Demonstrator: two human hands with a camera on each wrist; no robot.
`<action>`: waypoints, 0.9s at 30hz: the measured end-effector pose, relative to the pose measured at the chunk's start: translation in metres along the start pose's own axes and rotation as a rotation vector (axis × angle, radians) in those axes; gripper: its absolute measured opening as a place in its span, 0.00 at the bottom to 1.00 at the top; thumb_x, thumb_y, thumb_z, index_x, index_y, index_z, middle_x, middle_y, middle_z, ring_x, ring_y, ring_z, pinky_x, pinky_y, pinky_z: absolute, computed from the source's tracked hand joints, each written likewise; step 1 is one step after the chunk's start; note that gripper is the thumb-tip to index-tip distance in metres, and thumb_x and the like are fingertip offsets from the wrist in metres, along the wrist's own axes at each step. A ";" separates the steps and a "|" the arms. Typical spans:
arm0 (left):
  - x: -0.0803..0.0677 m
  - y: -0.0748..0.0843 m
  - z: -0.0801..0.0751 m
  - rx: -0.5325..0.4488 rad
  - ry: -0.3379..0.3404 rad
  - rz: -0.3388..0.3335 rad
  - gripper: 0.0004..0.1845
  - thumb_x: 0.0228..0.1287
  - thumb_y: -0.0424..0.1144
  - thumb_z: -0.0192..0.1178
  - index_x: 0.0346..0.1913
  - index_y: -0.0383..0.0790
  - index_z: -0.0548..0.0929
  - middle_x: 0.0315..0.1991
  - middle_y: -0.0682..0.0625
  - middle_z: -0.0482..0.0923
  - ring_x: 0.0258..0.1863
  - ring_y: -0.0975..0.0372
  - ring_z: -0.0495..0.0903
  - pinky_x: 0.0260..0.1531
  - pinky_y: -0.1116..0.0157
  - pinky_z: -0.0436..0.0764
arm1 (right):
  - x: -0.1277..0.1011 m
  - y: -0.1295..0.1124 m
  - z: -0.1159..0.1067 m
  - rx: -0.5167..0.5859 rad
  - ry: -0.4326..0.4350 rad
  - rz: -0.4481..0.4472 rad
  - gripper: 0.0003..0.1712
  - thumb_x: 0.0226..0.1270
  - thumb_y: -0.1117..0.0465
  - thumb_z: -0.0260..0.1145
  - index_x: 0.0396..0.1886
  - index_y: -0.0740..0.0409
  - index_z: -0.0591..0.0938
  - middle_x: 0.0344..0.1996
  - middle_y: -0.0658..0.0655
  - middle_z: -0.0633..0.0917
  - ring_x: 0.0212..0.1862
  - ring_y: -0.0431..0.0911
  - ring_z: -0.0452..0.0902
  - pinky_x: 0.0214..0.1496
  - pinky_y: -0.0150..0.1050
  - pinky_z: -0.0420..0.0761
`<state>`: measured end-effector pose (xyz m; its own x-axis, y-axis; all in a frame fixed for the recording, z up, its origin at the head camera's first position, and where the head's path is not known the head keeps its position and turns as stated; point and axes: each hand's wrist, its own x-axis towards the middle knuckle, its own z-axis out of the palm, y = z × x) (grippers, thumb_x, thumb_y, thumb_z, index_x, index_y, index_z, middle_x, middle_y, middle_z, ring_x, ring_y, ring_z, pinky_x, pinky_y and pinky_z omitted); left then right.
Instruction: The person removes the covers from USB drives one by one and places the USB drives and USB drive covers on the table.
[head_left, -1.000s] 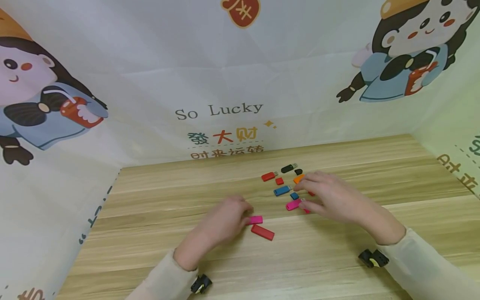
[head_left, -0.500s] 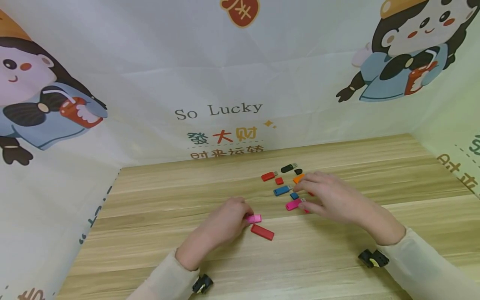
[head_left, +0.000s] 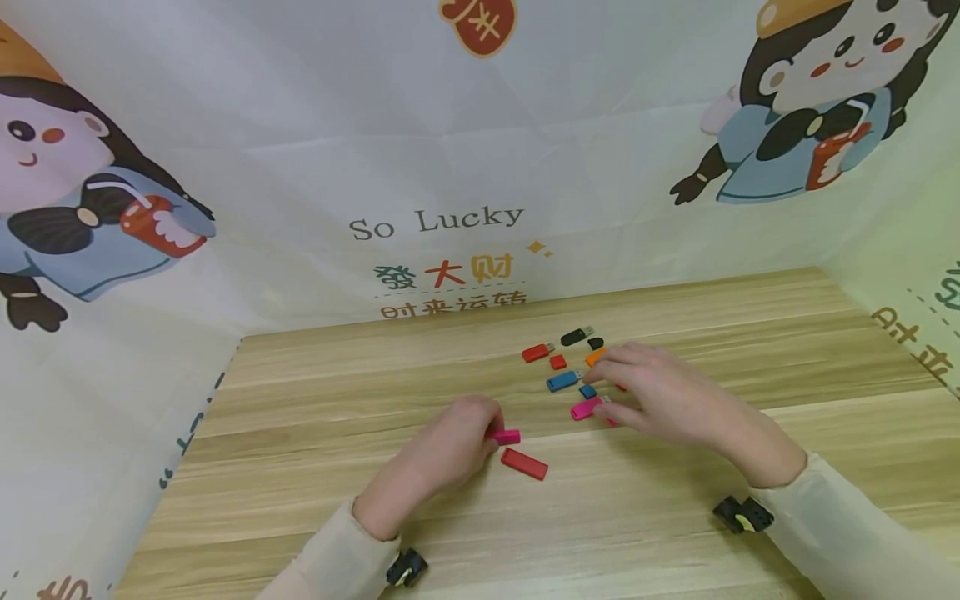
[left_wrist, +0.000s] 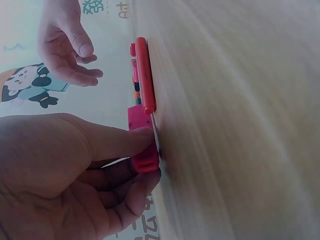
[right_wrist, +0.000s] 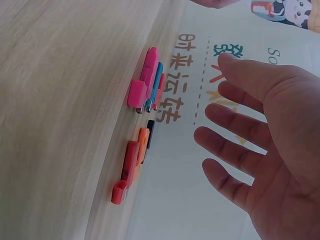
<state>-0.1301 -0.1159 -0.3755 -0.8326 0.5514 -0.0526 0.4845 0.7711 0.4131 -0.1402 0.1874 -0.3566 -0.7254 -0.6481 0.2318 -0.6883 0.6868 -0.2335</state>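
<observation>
At the frame's centre the left hand (head_left: 450, 446) pinches a pink USB drive (head_left: 507, 436) on the surface (head_left: 315, 467) beside a capped red drive (head_left: 524, 464), while the right hand (head_left: 667, 392) hovers, fingers spread and holding nothing, over the uncapped drives and loose caps (head_left: 573, 367) seemingly left to pair.

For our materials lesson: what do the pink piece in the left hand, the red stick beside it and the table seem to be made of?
Pink piece: probably moulded plastic, judging by its even colour, soft sheen and rounded edges.
Red stick: likely the same smooth, semi-matt plastic, uniform in colour.
Table: wood or a wood-look laminate; pale grain bands show, but the surface is too flat and even to tell which.
</observation>
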 end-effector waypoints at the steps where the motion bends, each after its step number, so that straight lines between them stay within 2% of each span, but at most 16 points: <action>1: 0.000 0.000 0.000 -0.010 0.003 -0.001 0.05 0.70 0.26 0.68 0.37 0.37 0.83 0.32 0.52 0.77 0.32 0.60 0.76 0.35 0.63 0.81 | 0.000 0.000 0.000 -0.002 0.000 0.000 0.19 0.72 0.53 0.76 0.58 0.54 0.88 0.56 0.53 0.86 0.61 0.55 0.81 0.66 0.60 0.78; 7: 0.006 0.000 -0.004 -0.033 0.052 -0.016 0.04 0.71 0.27 0.66 0.40 0.37 0.82 0.32 0.51 0.79 0.33 0.59 0.76 0.37 0.60 0.82 | 0.003 0.000 0.000 0.011 0.006 -0.005 0.20 0.72 0.54 0.76 0.60 0.55 0.87 0.56 0.53 0.86 0.60 0.54 0.82 0.64 0.57 0.80; 16: 0.014 0.005 -0.012 -0.018 0.171 -0.040 0.02 0.74 0.30 0.65 0.44 0.39 0.82 0.37 0.51 0.80 0.36 0.59 0.78 0.42 0.60 0.84 | 0.010 -0.002 0.000 0.015 0.019 0.013 0.22 0.72 0.54 0.76 0.61 0.57 0.85 0.55 0.53 0.86 0.57 0.52 0.83 0.62 0.55 0.82; 27: 0.029 0.016 -0.020 0.002 0.281 -0.017 0.02 0.75 0.30 0.65 0.45 0.37 0.83 0.41 0.48 0.81 0.39 0.58 0.79 0.44 0.62 0.85 | 0.022 -0.005 -0.001 0.015 0.065 0.035 0.23 0.70 0.55 0.77 0.61 0.59 0.85 0.54 0.57 0.87 0.53 0.53 0.84 0.59 0.54 0.84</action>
<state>-0.1521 -0.0934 -0.3519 -0.8821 0.4287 0.1950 0.4703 0.7802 0.4123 -0.1528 0.1698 -0.3498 -0.7476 -0.6003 0.2842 -0.6626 0.7037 -0.2565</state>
